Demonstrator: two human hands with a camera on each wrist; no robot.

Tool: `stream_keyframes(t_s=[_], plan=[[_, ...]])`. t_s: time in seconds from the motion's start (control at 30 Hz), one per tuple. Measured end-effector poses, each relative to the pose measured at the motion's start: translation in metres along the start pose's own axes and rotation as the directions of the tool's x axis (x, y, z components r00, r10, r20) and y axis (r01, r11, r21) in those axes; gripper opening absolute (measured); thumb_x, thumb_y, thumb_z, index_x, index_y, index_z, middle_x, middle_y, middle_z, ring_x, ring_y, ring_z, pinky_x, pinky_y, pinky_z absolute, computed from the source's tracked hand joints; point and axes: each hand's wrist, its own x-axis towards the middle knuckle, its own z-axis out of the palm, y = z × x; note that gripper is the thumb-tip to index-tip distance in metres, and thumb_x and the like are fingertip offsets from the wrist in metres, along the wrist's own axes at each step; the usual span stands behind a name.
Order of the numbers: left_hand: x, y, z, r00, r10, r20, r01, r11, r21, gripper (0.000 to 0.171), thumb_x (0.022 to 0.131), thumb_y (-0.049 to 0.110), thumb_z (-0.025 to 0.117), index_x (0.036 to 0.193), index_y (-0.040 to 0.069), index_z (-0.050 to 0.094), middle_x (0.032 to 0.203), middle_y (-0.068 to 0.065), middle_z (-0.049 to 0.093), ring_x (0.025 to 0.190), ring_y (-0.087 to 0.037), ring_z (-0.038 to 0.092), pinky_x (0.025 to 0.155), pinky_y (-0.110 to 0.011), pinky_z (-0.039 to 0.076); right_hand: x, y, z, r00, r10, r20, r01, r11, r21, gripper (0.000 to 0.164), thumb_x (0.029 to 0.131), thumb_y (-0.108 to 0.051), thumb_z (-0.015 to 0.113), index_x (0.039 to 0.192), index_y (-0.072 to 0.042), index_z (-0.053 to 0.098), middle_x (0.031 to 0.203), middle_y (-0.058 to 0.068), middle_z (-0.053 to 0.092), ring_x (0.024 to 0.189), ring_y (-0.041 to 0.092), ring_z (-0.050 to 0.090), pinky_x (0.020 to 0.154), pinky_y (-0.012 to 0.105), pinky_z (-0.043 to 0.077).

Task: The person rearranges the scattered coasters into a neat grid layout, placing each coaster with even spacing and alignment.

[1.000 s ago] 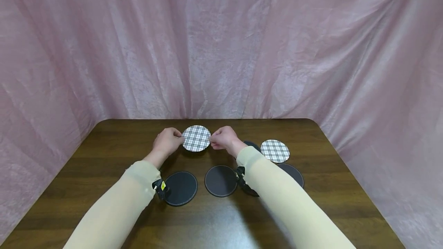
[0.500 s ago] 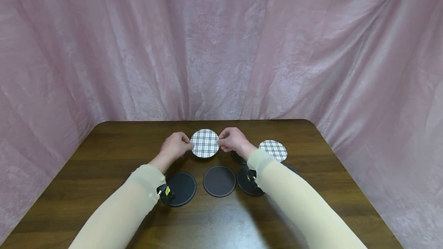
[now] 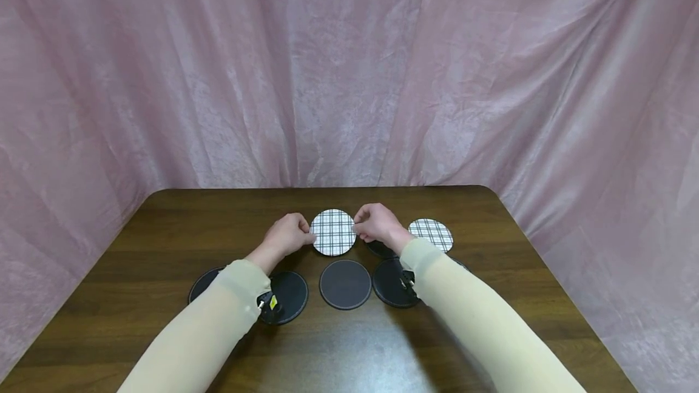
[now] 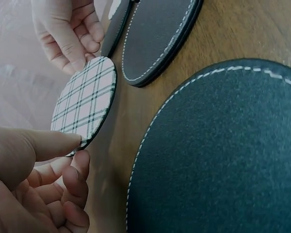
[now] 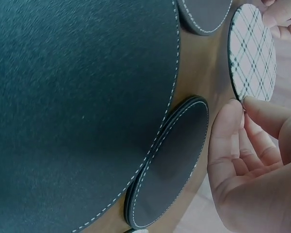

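Note:
A round coaster with a white-and-black plaid face (image 3: 333,232) is held between both hands, over the far middle of the table. My left hand (image 3: 286,235) pinches its left edge, thumb on the plaid face (image 4: 85,99) and fingers beneath, as the left wrist view shows. On the opposite edge, my right hand (image 3: 379,223) pinches it between thumb and finger. Just in front lies a dark brown coaster (image 3: 345,284) with pale stitching. Black stitched coasters lie below each wrist, one on the left (image 3: 292,293) and one on the right (image 3: 392,284).
Another plaid coaster (image 3: 431,234) lies right of my right hand. A dark coaster (image 3: 380,250) is partly hidden under that hand, and one at far left (image 3: 202,284) is partly behind my left sleeve. The wooden table (image 3: 519,320) ends at a pink curtain (image 3: 349,77).
Both hands have moved right and a little nearer with the plaid coaster between them. The far-left dark coaster has come into view from behind the left sleeve.

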Motion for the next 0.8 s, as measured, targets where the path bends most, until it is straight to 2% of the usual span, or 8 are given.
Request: stream_keyframes(t_s=[0.23,0.43,0.57,0.67,0.77,0.8], plan=[[0.002,0.000,0.010,1.000,0.013,-0.001,-0.013,1.000,0.013,0.029,0.090,0.035,0.092,0.094,0.017,0.069,0.093,-0.003,0.068,0.084,-0.027,0.063,0.073,-0.041,0.050,-0.002,0.002,0.000,1.000,-0.014,-0.013,0.011,0.989,-0.150,0.009,0.101,-0.008,0.080,0.106,-0.001,0.075,0.088,0.007,0.073,0.078,0.020,0.071,0.075,0.033,0.062],[0.002,0.000,0.014,0.999,0.009,0.043,-0.011,1.000,0.028,0.025,0.090,0.037,0.091,0.090,0.018,0.075,0.092,0.000,0.071,0.084,-0.025,0.066,0.074,-0.040,0.052,-0.002,0.006,0.002,0.999,0.003,-0.034,-0.012,0.960,-0.281,0.011,0.100,-0.015,0.082,0.106,-0.007,0.080,0.086,0.002,0.074,0.074,0.016,0.068,0.078,0.036,0.057],[0.008,-0.005,0.018,0.997,-0.017,0.070,0.015,0.999,0.029,0.025,0.090,0.041,0.091,0.089,0.020,0.077,0.092,0.003,0.072,0.082,-0.023,0.066,0.073,-0.039,0.052,0.001,0.009,0.005,0.999,-0.014,-0.046,-0.002,0.939,-0.344,0.010,0.100,-0.016,0.082,0.106,-0.008,0.083,0.096,0.002,0.077,0.083,0.019,0.069,0.085,0.040,0.058],[0.014,-0.009,0.020,0.997,-0.021,0.073,0.019,0.999,0.032,0.025,0.090,0.041,0.091,0.090,0.020,0.077,0.093,0.002,0.072,0.082,-0.023,0.066,0.072,-0.039,0.052,0.003,0.009,0.006,0.998,-0.039,-0.056,0.013,0.918,-0.397,0.009,0.099,-0.017,0.082,0.104,-0.010,0.084,0.105,0.002,0.079,0.095,0.023,0.071,0.091,0.042,0.058],[0.013,-0.008,0.019,0.997,-0.011,0.073,0.009,1.000,0.028,0.025,0.092,0.039,0.090,0.090,0.018,0.076,0.092,0.000,0.071,0.081,-0.024,0.065,0.071,-0.039,0.052,0.005,0.008,0.006,0.997,-0.046,-0.055,0.019,0.907,-0.420,0.008,0.098,-0.017,0.082,0.103,-0.011,0.085,0.109,0.002,0.080,0.103,0.026,0.072,0.096,0.044,0.058],[0.012,-0.007,0.019,0.997,-0.006,0.072,0.004,1.000,0.029,0.024,0.093,0.037,0.089,0.090,0.017,0.076,0.091,0.000,0.071,0.080,-0.024,0.065,0.070,-0.039,0.052,0.017,0.023,0.007,0.996,-0.072,-0.053,0.043,0.905,-0.422,0.010,0.097,-0.022,0.083,0.102,-0.013,0.086,0.109,0.001,0.080,0.103,0.025,0.072,0.095,0.043,0.058]])
